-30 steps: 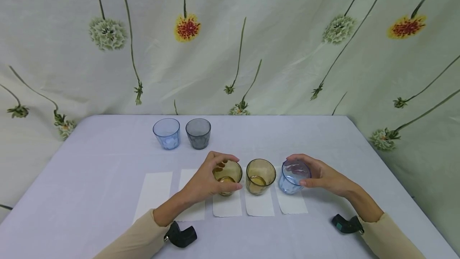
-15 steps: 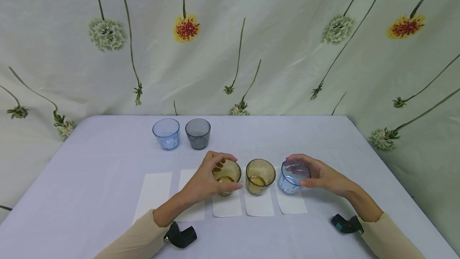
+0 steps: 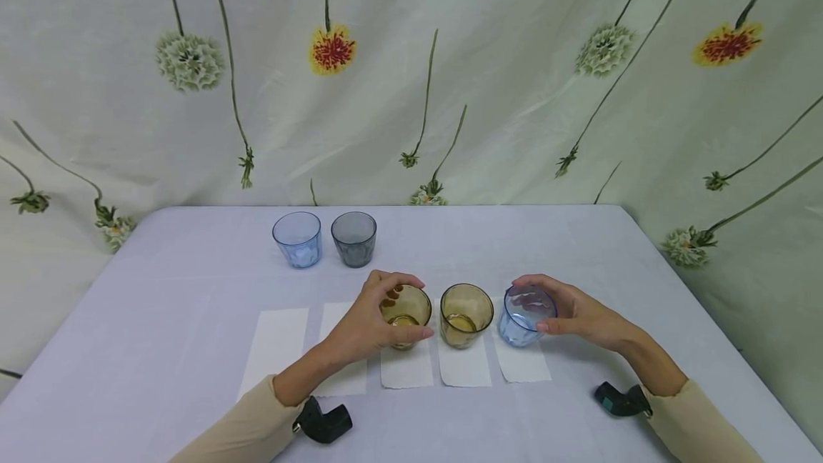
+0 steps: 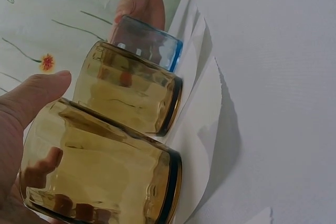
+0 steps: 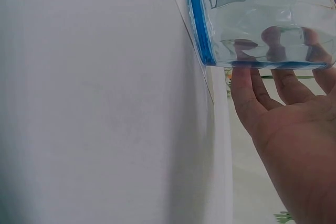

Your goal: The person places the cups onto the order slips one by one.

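Pale surface [image 3: 161, 349], floral backdrop [image 3: 386, 113]. Left hand [image 3: 368, 321] grips an amber cup [image 3: 414, 306], right hand [image 3: 588, 314] a blue cup [image 3: 519, 325], each upright at its own paper strip [image 3: 406, 371]. Second amber cup [image 3: 466, 314] stands upright between the two, left hand the nearer. Grey cup [image 3: 354, 241] and far blue cup [image 3: 298, 241] sit beyond, toward the left hand's side. No brand, label or writing readable.

Pale flower-printed cloth [image 3: 501, 77] hangs behind a white-covered table [image 3: 161, 320].
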Demonstrator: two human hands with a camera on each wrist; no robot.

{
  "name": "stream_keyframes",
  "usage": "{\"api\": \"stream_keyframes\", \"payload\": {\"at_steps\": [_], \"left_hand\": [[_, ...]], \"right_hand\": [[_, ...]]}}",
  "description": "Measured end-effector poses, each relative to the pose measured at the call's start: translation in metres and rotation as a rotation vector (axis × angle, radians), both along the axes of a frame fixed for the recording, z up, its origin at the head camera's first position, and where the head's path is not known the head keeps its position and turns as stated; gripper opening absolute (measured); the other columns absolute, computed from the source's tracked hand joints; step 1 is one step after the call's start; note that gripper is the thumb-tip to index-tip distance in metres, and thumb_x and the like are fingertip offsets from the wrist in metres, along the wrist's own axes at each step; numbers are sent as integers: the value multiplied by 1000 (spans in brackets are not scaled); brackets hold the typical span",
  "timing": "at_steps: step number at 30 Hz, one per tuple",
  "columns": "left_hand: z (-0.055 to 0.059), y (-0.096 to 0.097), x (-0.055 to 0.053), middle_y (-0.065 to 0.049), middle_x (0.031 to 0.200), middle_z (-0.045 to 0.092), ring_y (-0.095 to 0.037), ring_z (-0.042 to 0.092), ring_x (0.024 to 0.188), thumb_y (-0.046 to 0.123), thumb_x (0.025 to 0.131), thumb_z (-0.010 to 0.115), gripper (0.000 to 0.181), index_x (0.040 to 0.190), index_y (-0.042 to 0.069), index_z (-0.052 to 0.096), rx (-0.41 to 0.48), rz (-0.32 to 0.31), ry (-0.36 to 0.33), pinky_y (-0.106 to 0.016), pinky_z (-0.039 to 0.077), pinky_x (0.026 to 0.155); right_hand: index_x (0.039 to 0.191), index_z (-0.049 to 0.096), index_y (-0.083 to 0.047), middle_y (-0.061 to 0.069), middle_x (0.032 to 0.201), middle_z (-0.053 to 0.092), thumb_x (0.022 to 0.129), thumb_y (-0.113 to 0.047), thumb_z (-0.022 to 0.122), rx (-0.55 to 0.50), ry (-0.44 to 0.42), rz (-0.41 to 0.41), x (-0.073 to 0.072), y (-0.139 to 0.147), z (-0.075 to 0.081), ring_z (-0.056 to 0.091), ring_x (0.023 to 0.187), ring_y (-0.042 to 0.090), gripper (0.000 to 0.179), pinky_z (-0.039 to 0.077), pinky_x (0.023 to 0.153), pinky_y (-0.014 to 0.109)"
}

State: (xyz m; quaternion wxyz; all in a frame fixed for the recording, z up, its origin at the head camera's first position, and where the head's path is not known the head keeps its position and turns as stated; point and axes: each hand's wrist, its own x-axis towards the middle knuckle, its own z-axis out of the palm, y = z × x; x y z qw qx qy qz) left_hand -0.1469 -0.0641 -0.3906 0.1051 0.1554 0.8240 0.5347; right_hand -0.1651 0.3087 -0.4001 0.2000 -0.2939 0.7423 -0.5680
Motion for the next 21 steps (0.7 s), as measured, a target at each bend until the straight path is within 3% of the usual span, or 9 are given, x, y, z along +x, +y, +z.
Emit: {"api": "stream_keyframes", "payload": {"at_steps": [21], "left_hand": [[1, 0, 0, -5, 122, 44, -22, 41, 116, 35, 72, 90, 57, 123, 36, 62, -5, -5, 11, -46, 38, 98]], "right_hand": [[149, 39, -4, 5, 147, 47, 93, 2, 63, 25, 30, 6, -3, 3, -5, 43, 135, 5, 61, 33, 108, 13]]}}
